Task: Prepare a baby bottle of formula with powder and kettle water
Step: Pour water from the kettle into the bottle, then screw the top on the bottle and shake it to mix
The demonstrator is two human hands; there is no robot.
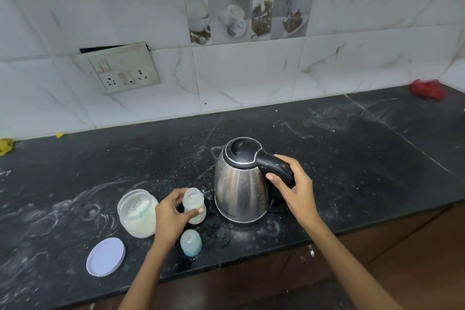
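Left hand (pixel 169 216) pinching open baby bottle (pixel 193 206) upright on counter (pixel 352 158) | right hand (pixel 293 189) wrapping kettle (pixel 240 184) handle, kettle standing just right of bottle

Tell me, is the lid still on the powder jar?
No, the powder jar stands open, and its round lid lies flat on the counter in front of it.
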